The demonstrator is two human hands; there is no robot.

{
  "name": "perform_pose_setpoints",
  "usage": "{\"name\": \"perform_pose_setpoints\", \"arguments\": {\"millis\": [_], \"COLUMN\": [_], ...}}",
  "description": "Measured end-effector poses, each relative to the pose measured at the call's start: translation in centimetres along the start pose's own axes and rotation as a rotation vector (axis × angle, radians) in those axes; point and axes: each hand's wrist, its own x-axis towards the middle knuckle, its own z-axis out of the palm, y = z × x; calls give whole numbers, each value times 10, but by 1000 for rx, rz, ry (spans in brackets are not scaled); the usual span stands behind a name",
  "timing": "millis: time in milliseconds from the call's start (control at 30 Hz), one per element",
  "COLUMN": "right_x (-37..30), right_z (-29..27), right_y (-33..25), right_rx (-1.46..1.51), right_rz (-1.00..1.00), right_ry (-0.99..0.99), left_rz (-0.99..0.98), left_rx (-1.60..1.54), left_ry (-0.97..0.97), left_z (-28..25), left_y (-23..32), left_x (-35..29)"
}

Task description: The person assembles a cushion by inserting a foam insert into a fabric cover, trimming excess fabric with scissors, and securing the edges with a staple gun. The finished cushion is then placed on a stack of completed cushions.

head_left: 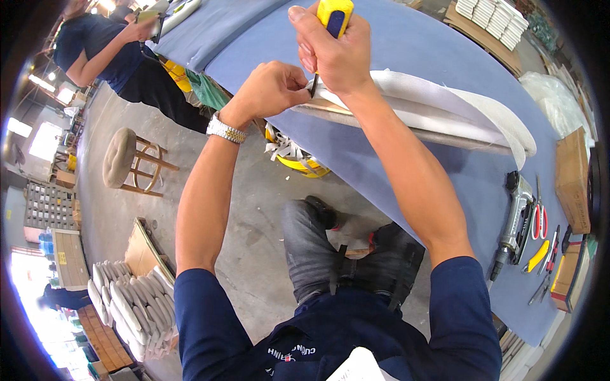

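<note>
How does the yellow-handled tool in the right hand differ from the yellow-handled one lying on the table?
The held tool is gripped in the right hand, standing near upright with its dark tip at the white fabric. The other yellow tool lies flat and untouched on the blue tabletop, beside the red-handled scissors. The held one shows a blue band on its handle; the lying one looks plain yellow. Both have yellow handles.

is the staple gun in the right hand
No, the right hand grips a yellow-handled tool; the staple gun lies on the table.
</note>
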Motion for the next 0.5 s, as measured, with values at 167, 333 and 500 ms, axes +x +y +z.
{"name": "perform_pose_setpoints", "arguments": {"millis": [167,333,500], "right_x": [14,-1,-11], "right_z": [3,18,18], "right_y": [40,52,72], "right_rx": [-235,-389,-516], "right_rz": [-128,-121,-210], "right_ry": [13,-41,-104], "left_rz": [-49,-138,-159], "left_rx": [9,16,66], "left_ry": [91,105,109], "left_z": [9,19,42], "left_y": [-9,-16,-42], "left_x": [-11,-30,-32]}}
